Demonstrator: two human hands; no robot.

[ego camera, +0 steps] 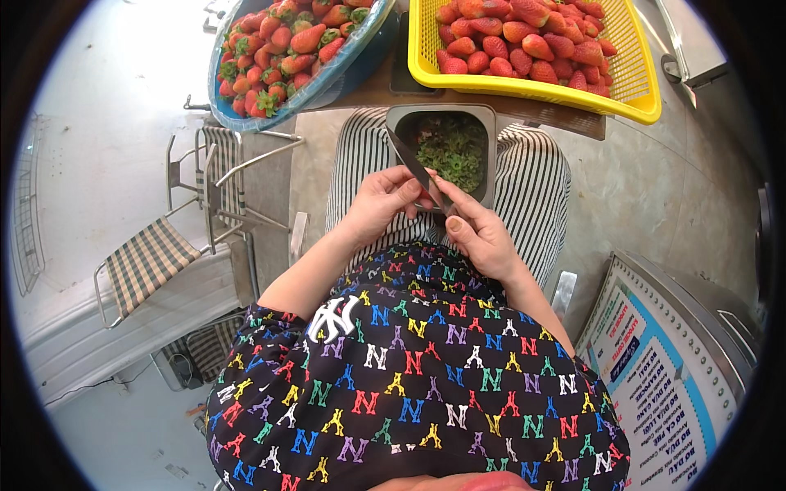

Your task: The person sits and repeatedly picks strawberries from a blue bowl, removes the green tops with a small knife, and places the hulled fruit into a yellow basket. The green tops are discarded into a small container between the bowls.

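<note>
My left hand [382,201] pinches a strawberry [425,197], mostly hidden behind its fingers and the knife. A knife [410,153] is gripped in my right hand [484,236], its blade slanting up to the left across the fruit. Both hands meet over the near edge of a deep metal pan [490,144], which sits between my knees. Green strawberry tops [454,158] lie inside it. Beyond, at the left, a blue basin [339,78] holds strawberries with leaves [279,55]. To its right, a yellow plastic basket [522,89] is heaped with strawberries without visible leaves [528,43].
The basket and basin stand at a brown table [568,119]. Folding chairs with checked fabric [153,264] are at the left. On the right is a metal-framed board [651,368] bearing writing, with a metal cabinet [700,49] farther off.
</note>
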